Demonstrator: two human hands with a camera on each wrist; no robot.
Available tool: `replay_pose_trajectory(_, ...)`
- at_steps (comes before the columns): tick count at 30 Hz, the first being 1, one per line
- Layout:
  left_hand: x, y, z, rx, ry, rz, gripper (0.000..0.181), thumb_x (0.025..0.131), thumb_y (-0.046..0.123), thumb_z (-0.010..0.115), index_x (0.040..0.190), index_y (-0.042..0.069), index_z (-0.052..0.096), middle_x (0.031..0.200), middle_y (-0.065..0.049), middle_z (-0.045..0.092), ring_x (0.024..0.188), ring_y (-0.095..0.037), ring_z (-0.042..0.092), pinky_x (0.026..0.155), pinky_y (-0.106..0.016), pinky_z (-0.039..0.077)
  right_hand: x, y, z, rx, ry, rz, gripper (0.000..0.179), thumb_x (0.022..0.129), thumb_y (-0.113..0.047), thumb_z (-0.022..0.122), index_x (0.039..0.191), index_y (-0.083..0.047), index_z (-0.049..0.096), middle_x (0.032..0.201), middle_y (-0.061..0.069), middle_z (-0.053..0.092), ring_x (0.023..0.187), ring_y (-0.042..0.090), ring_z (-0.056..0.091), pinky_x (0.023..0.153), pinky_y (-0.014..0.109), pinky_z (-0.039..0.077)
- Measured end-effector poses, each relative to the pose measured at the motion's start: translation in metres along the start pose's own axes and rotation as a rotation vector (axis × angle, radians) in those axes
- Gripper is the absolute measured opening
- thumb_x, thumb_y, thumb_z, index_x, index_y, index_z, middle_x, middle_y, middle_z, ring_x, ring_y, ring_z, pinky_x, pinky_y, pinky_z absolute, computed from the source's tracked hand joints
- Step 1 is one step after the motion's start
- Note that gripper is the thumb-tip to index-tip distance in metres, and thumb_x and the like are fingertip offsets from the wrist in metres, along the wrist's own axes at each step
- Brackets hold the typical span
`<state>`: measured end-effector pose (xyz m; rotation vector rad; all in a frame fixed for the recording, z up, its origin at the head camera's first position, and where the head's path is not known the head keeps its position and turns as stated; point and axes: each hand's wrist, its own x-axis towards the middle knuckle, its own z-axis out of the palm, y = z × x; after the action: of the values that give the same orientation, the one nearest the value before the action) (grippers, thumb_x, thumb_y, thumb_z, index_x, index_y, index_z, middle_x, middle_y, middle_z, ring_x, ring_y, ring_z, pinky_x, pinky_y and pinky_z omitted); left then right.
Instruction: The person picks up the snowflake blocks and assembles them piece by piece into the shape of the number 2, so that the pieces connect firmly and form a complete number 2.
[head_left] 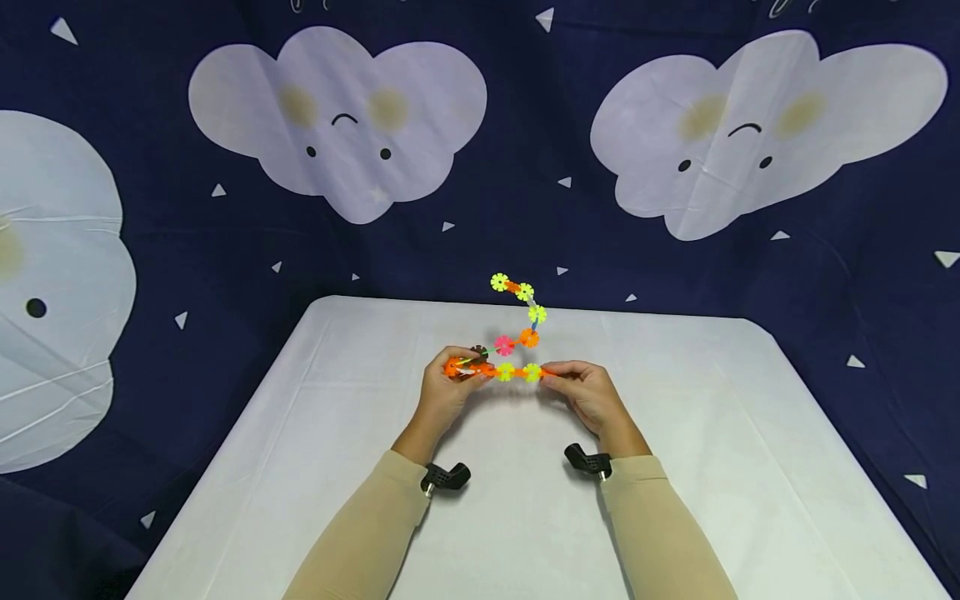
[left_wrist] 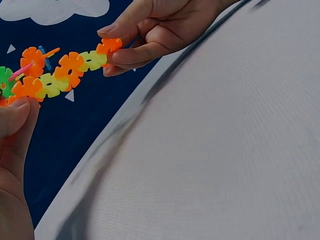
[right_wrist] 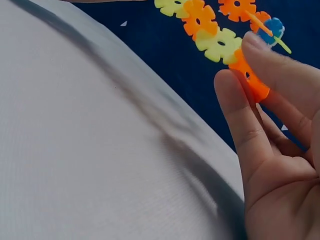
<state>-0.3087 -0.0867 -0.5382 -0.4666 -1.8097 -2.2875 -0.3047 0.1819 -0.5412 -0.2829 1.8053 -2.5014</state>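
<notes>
We hold a chain of interlocked plastic snowflake discs in orange, yellow-green and pink (head_left: pixel 512 354) between our two hands, lifted above the white cloth-covered table (head_left: pixel 712 467). Our left hand (head_left: pixel 447 385) pinches the chain's left end, the thumb and fingers curled round a cluster of orange discs; from the left wrist view the thumb presses on an orange disc at the near end, with a green disc just beside it. Our right hand (head_left: pixel 588 393) pinches the opposite end, and the right wrist view shows an orange disc (right_wrist: pixel 251 80) clamped between the thumb and the forefinger, the other fingers loosely bent behind it. Between the hands the chain runs level, alternating orange and yellow-green discs. From a point near the right hand a branch climbs away from us through a pink disc and an orange one up to a pair of yellow-green discs at its top, well above both hands. Small black camera mounts sit at each wrist, over beige sleeves. Beyond the hands hangs a dark blue backdrop printed with pale clouds (head_left: pixel 337 117).
</notes>
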Motion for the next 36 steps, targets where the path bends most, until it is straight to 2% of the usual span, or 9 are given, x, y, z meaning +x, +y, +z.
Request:
replay_pose_trajectory(5, -0.0015, -0.0004, -0.0002, 0.019, -0.027, 0.031, 0.039, 0.081, -0.026, 0.076, 0.113, -0.006, 0.067, 0.124, -0.022, 0.065, 0.107, -0.033, 0.069, 0.086, -0.036, 0.061, -0.0002, 0.0006, -0.0004, -0.013, 0.021, 0.017, 0.018, 0.092, 0.021, 0.069, 0.110, 0.020, 0.071, 0.103, 0.013, 0.077, 0.092, 0.021, 0.074, 0.082, 0.029, 0.061)
replay_pose_trajectory(10, -0.0027, -0.0020, -0.0027, 0.056, -0.046, 0.061, 0.039, 0.081, -0.023, 0.079, 0.113, -0.003, 0.068, 0.126, -0.020, 0.065, 0.109, -0.033, 0.068, 0.088, -0.037, 0.061, 0.0003, 0.0025, -0.0009, -0.054, 0.030, 0.036, 0.017, 0.090, 0.020, 0.071, 0.103, 0.012, 0.077, 0.103, 0.015, 0.077, 0.091, 0.021, 0.074, 0.081, 0.029, 0.061)
replay_pose_trajectory(14, -0.0025, -0.0025, -0.0034, 0.048, -0.061, 0.049, 0.040, 0.080, -0.023, 0.080, 0.114, -0.005, 0.067, 0.126, -0.020, 0.064, 0.109, -0.031, 0.068, 0.088, -0.034, 0.060, -0.0006, 0.0031, -0.0013, -0.098, 0.030, 0.056, 0.018, 0.090, 0.020, 0.072, 0.100, 0.008, 0.080, 0.101, 0.014, 0.077, 0.091, 0.022, 0.074, 0.082, 0.030, 0.061)
replay_pose_trajectory(21, -0.0022, -0.0009, -0.0010, 0.027, -0.086, 0.028, 0.041, 0.080, -0.026, 0.077, 0.115, -0.011, 0.063, 0.127, -0.024, 0.062, 0.108, -0.033, 0.069, 0.088, -0.033, 0.060, -0.0007, 0.0006, -0.0037, -0.115, 0.021, 0.063, 0.016, 0.090, 0.017, 0.073, 0.101, 0.007, 0.080, 0.101, 0.011, 0.077, 0.089, 0.018, 0.074, 0.081, 0.029, 0.061)
replay_pose_trajectory(26, -0.0032, -0.0007, 0.0004, 0.014, -0.085, 0.027, 0.041, 0.079, -0.025, 0.079, 0.114, -0.009, 0.065, 0.126, -0.022, 0.062, 0.106, -0.032, 0.069, 0.087, -0.034, 0.061, -0.0008, 0.0000, -0.0030, -0.115, 0.010, 0.082, 0.016, 0.087, 0.016, 0.078, 0.101, 0.008, 0.079, 0.100, 0.013, 0.076, 0.092, 0.021, 0.074, 0.083, 0.031, 0.061)
replay_pose_trajectory(30, -0.0046, -0.0002, 0.0015, 0.010, -0.110, 0.032, 0.039, 0.080, -0.023, 0.079, 0.113, -0.008, 0.065, 0.123, -0.021, 0.062, 0.104, -0.032, 0.071, 0.087, -0.035, 0.061, -0.0017, 0.0009, -0.0029, -0.102, 0.022, 0.083, 0.020, 0.086, 0.020, 0.076, 0.098, 0.005, 0.080, 0.100, 0.013, 0.076, 0.092, 0.022, 0.073, 0.083, 0.032, 0.061)
replay_pose_trajectory(36, -0.0044, -0.0016, 0.0008, -0.013, -0.113, 0.046, 0.039, 0.082, -0.022, 0.079, 0.115, -0.008, 0.065, 0.124, -0.023, 0.064, 0.103, -0.035, 0.072, 0.087, -0.035, 0.061, -0.0027, 0.0030, -0.0041, -0.103, 0.010, 0.077, 0.019, 0.087, 0.019, 0.075, 0.097, 0.003, 0.081, 0.100, 0.013, 0.076, 0.091, 0.021, 0.073, 0.082, 0.031, 0.061)
